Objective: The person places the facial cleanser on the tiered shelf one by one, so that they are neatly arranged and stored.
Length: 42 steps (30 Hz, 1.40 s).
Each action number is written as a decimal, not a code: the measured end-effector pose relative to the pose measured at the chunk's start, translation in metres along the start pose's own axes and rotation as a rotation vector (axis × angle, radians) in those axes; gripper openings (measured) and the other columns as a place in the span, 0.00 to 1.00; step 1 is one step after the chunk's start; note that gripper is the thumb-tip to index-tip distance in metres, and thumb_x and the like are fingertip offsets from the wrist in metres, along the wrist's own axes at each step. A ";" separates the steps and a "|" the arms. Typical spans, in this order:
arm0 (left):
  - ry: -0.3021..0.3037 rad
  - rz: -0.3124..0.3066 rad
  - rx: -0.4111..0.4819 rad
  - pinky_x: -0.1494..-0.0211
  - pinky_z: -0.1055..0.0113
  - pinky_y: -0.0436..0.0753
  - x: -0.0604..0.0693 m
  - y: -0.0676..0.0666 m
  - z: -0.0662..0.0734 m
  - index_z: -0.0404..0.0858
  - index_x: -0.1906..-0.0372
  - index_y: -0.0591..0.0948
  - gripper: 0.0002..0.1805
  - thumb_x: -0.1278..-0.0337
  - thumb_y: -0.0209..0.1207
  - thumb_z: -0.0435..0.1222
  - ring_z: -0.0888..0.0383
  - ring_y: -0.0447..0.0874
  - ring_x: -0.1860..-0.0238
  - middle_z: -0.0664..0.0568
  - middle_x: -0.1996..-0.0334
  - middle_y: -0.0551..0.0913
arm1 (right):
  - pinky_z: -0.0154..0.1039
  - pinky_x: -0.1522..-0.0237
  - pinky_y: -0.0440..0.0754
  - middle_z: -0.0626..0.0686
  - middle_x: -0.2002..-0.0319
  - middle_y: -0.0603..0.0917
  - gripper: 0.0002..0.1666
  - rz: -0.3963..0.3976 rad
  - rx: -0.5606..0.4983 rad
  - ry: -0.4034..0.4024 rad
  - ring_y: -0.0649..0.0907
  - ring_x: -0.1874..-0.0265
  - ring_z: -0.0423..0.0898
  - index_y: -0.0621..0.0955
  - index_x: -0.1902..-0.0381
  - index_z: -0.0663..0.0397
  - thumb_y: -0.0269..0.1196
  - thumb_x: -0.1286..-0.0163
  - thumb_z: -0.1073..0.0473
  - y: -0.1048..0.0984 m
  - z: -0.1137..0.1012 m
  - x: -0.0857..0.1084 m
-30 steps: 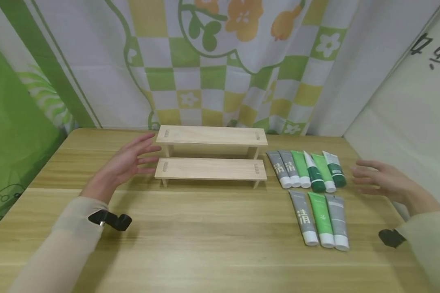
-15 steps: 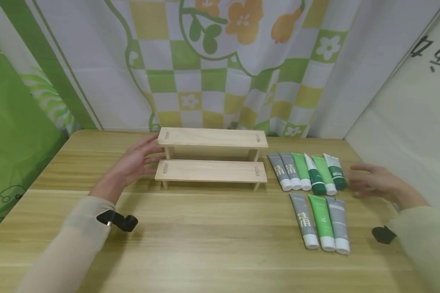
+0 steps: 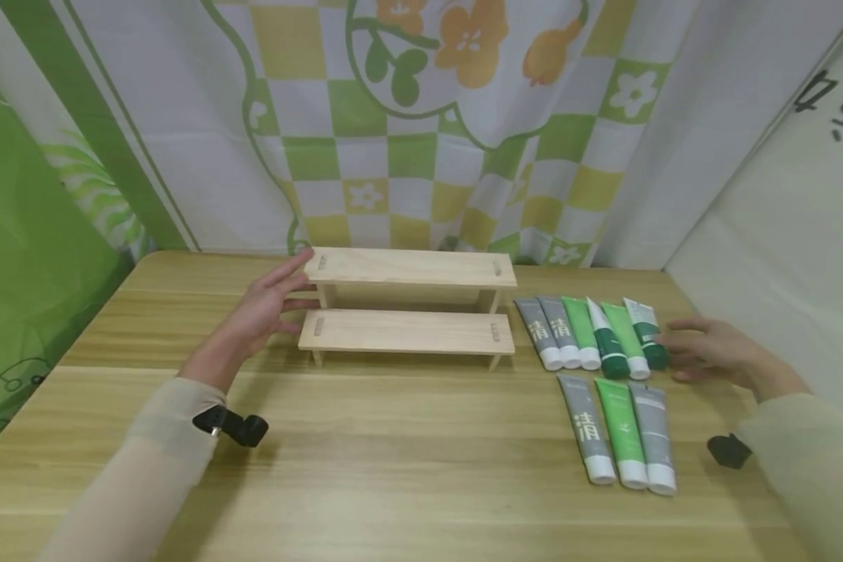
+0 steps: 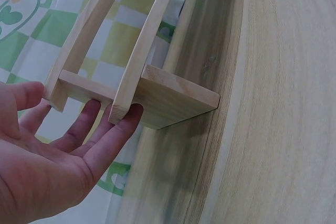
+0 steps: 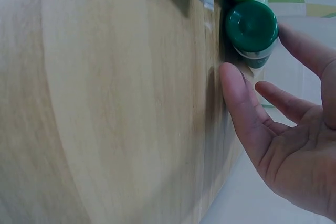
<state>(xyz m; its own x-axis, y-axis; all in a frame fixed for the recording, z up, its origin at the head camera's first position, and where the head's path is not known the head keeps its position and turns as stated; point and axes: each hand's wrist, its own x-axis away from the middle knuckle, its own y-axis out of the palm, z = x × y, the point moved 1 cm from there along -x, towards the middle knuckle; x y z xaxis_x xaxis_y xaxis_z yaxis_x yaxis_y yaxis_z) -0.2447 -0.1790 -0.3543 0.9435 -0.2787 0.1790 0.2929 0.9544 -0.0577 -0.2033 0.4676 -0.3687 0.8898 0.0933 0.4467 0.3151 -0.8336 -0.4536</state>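
A pale wooden two-tier rack (image 3: 406,332) stands at the back middle of the table. At its left end my left hand (image 3: 261,311) has its fingers extended, with fingertips against the end of the boards in the left wrist view. My right hand (image 3: 716,353) is beside the white and dark green tube (image 3: 646,332), at the right end of a row of grey and green squeeze tubes. In the right wrist view, the thumb lies close to that tube's dark green cap (image 5: 252,26); contact is hard to tell. The other fingers are spread and hold nothing.
Three more tubes lie in front of the row: a grey one (image 3: 587,429), a green one (image 3: 621,433) and another grey one (image 3: 653,437). Behind the wooden table (image 3: 365,453) hangs a checked curtain (image 3: 407,156). A white sheet (image 3: 787,234) borders the right side.
My left hand has moved right, from beside the rack to touching its left end. My right hand has moved left, close to the end tube. Rack and tubes stay in place.
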 end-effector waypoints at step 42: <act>0.025 0.063 -0.059 0.41 0.36 0.73 -0.005 -0.002 -0.008 0.65 0.22 0.57 0.30 0.23 0.47 0.55 0.39 0.73 0.35 0.39 0.30 0.64 | 0.44 0.57 0.86 0.58 0.54 0.78 0.50 0.034 0.096 0.148 0.81 0.61 0.43 0.52 0.30 0.81 0.60 0.25 0.44 -0.003 -0.012 -0.023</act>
<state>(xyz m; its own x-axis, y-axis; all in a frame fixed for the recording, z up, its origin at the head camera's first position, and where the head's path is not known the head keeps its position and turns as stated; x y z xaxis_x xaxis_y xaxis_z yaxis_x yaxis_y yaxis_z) -0.2490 -0.1805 -0.3629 0.9638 -0.2212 0.1487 0.2404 0.9624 -0.1265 -0.2284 0.4611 -0.3684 0.8444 -0.0213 0.5352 0.3219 -0.7785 -0.5388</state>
